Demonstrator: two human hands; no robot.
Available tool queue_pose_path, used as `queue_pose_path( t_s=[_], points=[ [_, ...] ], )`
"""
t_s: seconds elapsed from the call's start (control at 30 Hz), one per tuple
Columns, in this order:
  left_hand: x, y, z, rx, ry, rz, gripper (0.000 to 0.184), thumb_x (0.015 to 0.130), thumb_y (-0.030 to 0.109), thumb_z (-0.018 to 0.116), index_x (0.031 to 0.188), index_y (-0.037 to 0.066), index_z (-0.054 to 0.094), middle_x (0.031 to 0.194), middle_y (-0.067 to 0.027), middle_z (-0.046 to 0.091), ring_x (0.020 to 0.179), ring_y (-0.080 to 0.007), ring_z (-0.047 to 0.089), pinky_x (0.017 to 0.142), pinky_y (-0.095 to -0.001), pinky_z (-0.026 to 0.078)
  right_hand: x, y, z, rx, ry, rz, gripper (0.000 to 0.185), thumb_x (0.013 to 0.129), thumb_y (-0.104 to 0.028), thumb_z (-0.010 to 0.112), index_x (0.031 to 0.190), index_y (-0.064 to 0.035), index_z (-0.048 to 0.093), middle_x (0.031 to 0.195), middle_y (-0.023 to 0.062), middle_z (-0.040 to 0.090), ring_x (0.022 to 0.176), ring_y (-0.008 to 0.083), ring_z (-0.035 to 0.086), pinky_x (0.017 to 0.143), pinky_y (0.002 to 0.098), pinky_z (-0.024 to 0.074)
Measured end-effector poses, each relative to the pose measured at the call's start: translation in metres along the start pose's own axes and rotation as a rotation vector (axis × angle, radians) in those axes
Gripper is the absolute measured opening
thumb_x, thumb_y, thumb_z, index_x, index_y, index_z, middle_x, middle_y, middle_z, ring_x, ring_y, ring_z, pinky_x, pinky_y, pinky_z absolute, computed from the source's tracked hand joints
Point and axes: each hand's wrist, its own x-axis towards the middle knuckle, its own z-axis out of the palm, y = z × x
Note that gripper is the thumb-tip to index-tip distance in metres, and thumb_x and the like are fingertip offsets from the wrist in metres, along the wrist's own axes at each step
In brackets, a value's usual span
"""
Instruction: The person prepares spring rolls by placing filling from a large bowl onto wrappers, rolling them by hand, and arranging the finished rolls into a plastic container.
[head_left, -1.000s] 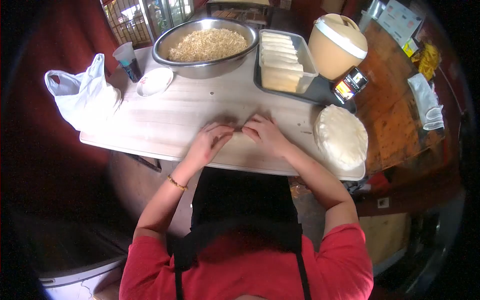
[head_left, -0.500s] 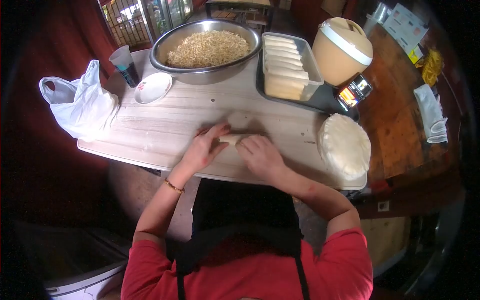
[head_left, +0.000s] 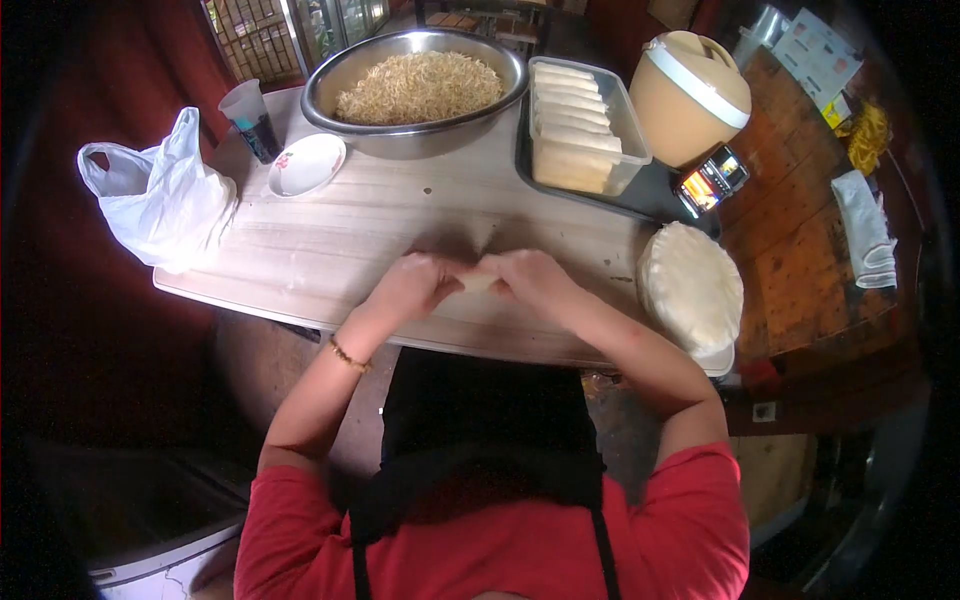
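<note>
Near the table's front edge, my left hand and my right hand are closed on the two ends of a pale spring roll. Only its middle shows between my fingers; its ends are hidden. Right of my right hand lies a round stack of thin white wrappers. Farther back, a large steel bowl holds a heap of bean sprouts. Several rolled spring rolls lie stacked in a clear plastic container.
A dark tray lies under the container, with a phone propped on it beside a beige cooler jug. On the left are a white plastic bag, a small white dish and a cup.
My fingers have gone from lying stretched over the roll to gripping it at both ends. The view has shifted slightly.
</note>
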Motion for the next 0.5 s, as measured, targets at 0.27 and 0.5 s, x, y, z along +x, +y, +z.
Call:
queue_pose_path(
  t_s=[0.27,0.5],
  points=[
    [-0.008,0.019,-0.009,-0.294,-0.098,-0.037,0.038,0.082,0.018,0.067,0.117,0.004,0.061,0.109,-0.0178,0.065,0.102,-0.0344,0.060,0.088,-0.0391,0.047,-0.012,0.014,-0.001,0.271,0.038,-0.104,0.025,0.087,-0.013,0.058,0.109,-0.0017,0.062,0.108,0.0184,0.061,0.102,0.0360,0.058,0.087,0.0414,0.0460],
    [-0.001,-0.010,0.014,-0.106,0.045,0.145,0.047,0.084,0.016,0.066,0.128,0.003,0.054,0.132,-0.0154,0.054,0.124,-0.0327,0.049,0.104,-0.0416,0.036,-0.008,0.046,0.019,0.132,0.238,-0.120,0.044,0.091,-0.025,0.058,0.131,-0.0112,0.052,0.141,0.0147,0.041,0.128,0.0355,0.040,0.106,0.0447,0.0338]
  ],
)
